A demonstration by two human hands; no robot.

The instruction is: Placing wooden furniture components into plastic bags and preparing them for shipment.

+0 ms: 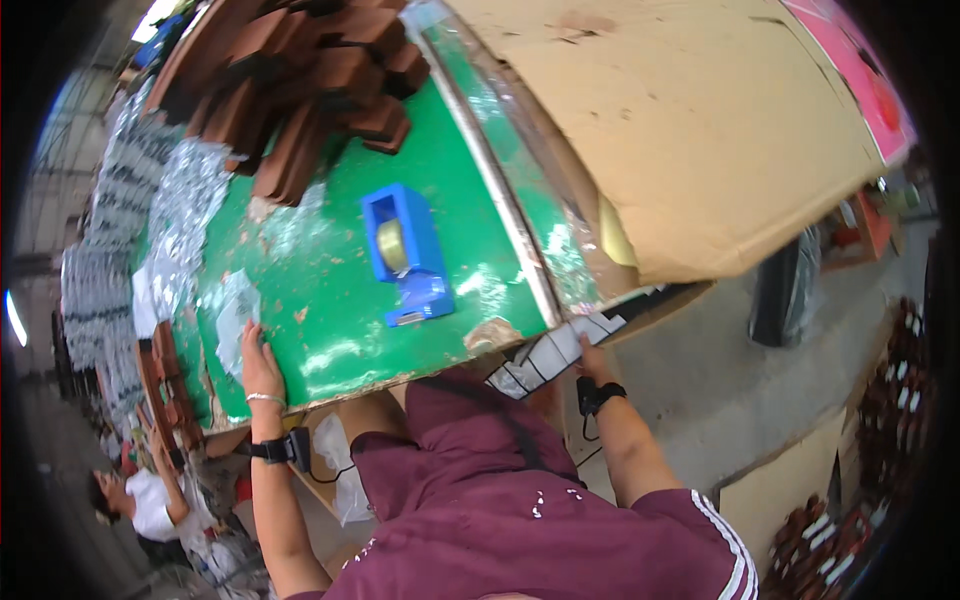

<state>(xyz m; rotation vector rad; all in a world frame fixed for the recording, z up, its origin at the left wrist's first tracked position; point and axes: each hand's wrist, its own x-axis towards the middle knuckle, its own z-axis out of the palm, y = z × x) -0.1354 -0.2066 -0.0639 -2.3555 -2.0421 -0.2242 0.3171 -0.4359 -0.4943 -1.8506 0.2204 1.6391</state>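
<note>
My left hand (262,372) lies at the near left edge of the green tabletop (330,345). Its fingers are stretched out, and their tips touch a crumpled clear plastic bag (238,312). Low at the right, just past the table's front edge, my right hand (594,362) grips a row of flat white pieces with dark edges (548,357). Some of its fingers are hidden, and I cannot make out exactly what the pieces are. A blue tape dispenser (425,262) with a yellowish roll stands mid-table.
Brown blocks (300,135) are piled at the back left, beside stacks of plastic-wrapped goods (195,205). A metal strip (495,190) runs along the tabletop. Brown cardboard (720,150) covers the right. Another person (150,505) is at the far left.
</note>
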